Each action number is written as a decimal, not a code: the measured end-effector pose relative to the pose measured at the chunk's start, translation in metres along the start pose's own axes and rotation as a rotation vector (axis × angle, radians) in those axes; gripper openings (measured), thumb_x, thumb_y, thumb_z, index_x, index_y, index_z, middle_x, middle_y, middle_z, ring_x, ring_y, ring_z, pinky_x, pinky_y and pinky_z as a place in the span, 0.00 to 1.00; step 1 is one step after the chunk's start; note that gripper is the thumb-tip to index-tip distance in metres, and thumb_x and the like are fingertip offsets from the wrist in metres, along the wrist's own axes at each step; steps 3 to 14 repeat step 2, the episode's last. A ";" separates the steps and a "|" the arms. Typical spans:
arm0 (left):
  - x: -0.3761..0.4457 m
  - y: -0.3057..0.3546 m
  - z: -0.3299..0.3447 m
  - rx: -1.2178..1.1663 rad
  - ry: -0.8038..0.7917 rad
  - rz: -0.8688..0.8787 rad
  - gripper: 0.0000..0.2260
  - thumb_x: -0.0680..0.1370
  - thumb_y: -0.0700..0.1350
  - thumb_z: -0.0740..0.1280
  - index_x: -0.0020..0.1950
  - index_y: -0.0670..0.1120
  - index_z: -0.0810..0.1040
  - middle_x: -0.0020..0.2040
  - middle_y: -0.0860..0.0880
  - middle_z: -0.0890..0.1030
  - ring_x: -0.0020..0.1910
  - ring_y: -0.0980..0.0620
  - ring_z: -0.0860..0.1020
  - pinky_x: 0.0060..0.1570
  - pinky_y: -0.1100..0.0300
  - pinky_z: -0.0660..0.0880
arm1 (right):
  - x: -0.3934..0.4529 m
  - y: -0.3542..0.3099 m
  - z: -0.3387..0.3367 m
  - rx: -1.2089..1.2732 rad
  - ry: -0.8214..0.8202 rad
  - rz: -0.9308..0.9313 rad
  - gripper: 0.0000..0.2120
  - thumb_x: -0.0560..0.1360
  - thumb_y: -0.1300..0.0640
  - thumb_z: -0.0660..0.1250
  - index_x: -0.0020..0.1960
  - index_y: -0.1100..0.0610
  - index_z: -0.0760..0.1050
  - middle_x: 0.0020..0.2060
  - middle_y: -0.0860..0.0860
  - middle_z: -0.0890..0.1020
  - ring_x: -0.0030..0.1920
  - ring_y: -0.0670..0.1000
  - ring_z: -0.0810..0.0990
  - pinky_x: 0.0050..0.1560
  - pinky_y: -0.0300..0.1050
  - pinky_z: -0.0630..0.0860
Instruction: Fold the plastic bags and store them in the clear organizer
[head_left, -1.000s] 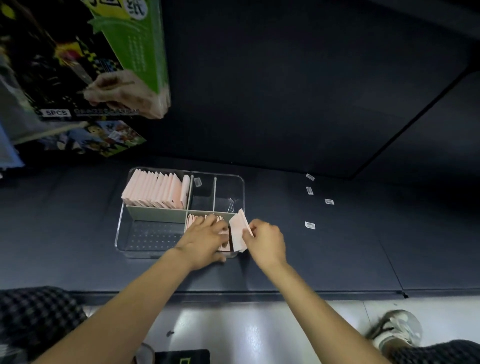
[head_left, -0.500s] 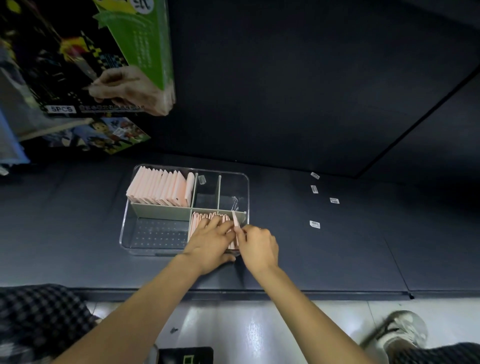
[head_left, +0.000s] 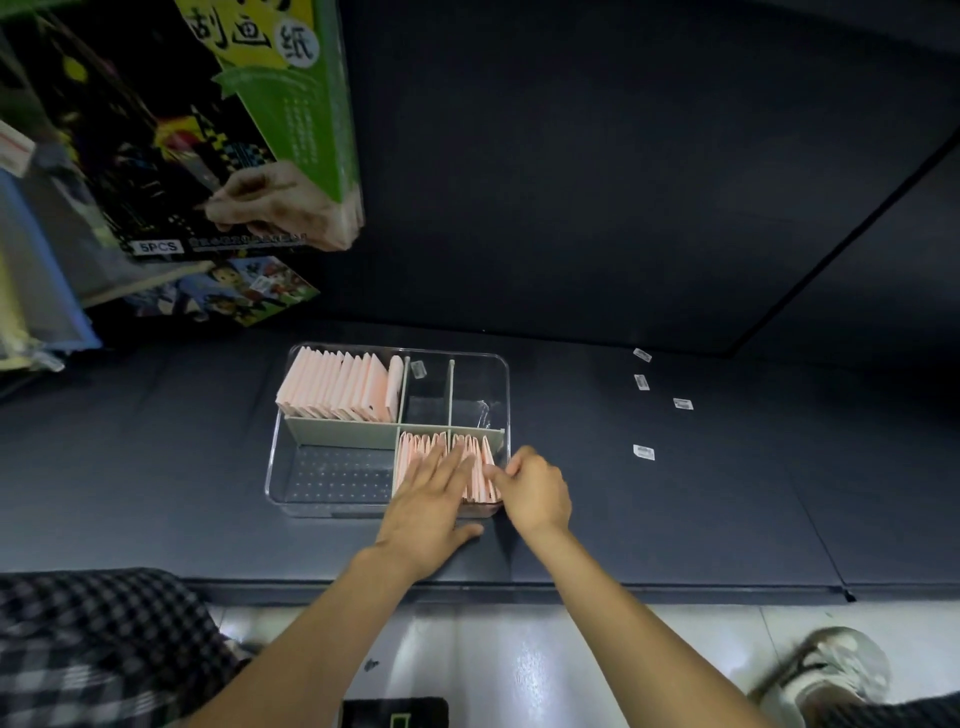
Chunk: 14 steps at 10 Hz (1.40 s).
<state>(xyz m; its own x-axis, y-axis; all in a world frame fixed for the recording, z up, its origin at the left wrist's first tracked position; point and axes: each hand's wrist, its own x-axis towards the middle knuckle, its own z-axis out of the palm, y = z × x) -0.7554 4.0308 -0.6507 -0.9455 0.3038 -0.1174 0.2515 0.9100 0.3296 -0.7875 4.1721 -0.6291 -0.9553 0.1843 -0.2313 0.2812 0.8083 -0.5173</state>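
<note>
Two rows of pink folded bags (head_left: 337, 387) fill organizer (head_left: 506, 395) compartments

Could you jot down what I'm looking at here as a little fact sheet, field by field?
Setting: dark mat
Container: clear organizer with dividers
Back-left section: row of folded pink bags
Front-right section: more folded pink bags
Left hand: fingers flat on the front bags
Right hand: pinching the rightmost bag
Nearby: small white labels
</note>
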 end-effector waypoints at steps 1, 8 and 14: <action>-0.003 0.006 -0.008 -0.061 -0.041 -0.028 0.36 0.78 0.59 0.60 0.78 0.50 0.45 0.78 0.51 0.44 0.76 0.51 0.39 0.73 0.54 0.36 | -0.005 0.002 -0.011 0.087 -0.040 -0.021 0.17 0.74 0.41 0.64 0.38 0.52 0.67 0.38 0.53 0.81 0.45 0.58 0.79 0.39 0.45 0.70; -0.001 0.013 -0.046 -0.206 0.099 -0.054 0.27 0.78 0.57 0.62 0.74 0.49 0.62 0.74 0.50 0.63 0.74 0.51 0.58 0.73 0.58 0.52 | -0.016 0.000 -0.047 0.124 -0.002 -0.119 0.15 0.76 0.43 0.63 0.38 0.52 0.68 0.30 0.48 0.77 0.39 0.55 0.78 0.39 0.48 0.73; -0.001 0.013 -0.046 -0.206 0.099 -0.054 0.27 0.78 0.57 0.62 0.74 0.49 0.62 0.74 0.50 0.63 0.74 0.51 0.58 0.73 0.58 0.52 | -0.016 0.000 -0.047 0.124 -0.002 -0.119 0.15 0.76 0.43 0.63 0.38 0.52 0.68 0.30 0.48 0.77 0.39 0.55 0.78 0.39 0.48 0.73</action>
